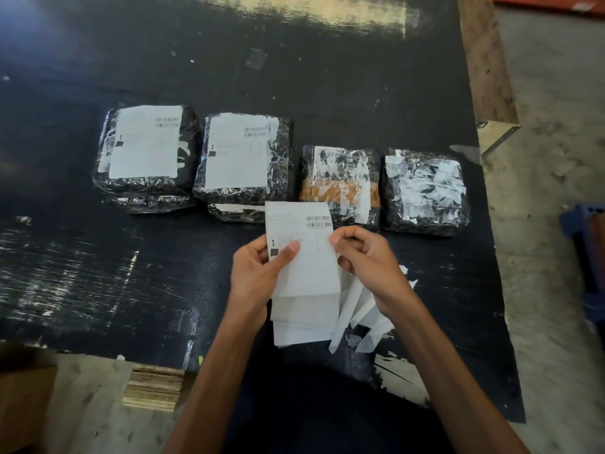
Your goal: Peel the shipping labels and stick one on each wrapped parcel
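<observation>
The shipping label stands with its long axis running 12 to 6 between both hands. The left hand grips its left edge and the fingers of the right hand pinch the right edge, seemingly to peel. The unlabelled brown-taped parcel lies at 12 o'clock, nearer the right hand. Backing strips litter the dark scuffed surface at 5 o'clock, with open room to either side

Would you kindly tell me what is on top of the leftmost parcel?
A white shipping label with barcodes lies flat on the leftmost parcel, hiding what lies beneath.
</observation>
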Demonstrator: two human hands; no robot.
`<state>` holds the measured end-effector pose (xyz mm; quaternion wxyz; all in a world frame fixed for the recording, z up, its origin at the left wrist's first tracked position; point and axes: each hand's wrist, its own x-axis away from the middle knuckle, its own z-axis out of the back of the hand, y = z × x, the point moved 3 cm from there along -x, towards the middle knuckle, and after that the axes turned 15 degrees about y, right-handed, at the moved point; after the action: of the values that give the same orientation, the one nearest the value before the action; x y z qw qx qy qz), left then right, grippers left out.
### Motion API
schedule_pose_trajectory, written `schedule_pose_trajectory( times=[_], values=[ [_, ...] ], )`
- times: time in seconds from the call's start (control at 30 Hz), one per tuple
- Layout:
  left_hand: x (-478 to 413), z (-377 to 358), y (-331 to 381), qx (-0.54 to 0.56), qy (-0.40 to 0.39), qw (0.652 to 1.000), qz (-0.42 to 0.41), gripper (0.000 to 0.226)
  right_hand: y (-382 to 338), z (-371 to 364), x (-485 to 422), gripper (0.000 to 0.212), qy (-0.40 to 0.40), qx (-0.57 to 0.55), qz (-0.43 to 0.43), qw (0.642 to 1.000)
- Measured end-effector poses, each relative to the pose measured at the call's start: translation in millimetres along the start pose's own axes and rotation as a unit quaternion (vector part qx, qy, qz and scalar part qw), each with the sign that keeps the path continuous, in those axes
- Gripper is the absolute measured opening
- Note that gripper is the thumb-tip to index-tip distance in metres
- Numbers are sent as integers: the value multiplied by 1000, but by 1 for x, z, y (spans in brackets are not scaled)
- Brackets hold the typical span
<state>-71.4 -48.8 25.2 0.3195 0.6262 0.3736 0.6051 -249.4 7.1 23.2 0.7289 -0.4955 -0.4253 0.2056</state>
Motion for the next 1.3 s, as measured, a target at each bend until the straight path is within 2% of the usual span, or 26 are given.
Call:
schedule_pose_trajectory(
  times=[0.33, 0.67, 0.83, 1.13, 1.3],
  values=[
    [-7, -9, 31, 66, 35, 996, -38, 32, -16, 16, 20, 13, -45, -52, 29, 997],
    [-4, -24, 49, 83, 13, 995, -60, 33, -28, 14, 25, 8, -50, -63, 60, 995],
    [-1, -36, 55, 90, 11, 993, -71, 26, -29, -1, 30, 8, -65, -59, 61, 994],
    [-4, -41, 60, 106, 15, 992, -63, 30, -32, -1, 31, 10, -65, -49, 69, 994],
    [-10, -37, 55, 82, 0, 995, -62, 35, -35, 11, 24, 10, -31, -77, 62, 995]
  ],
)
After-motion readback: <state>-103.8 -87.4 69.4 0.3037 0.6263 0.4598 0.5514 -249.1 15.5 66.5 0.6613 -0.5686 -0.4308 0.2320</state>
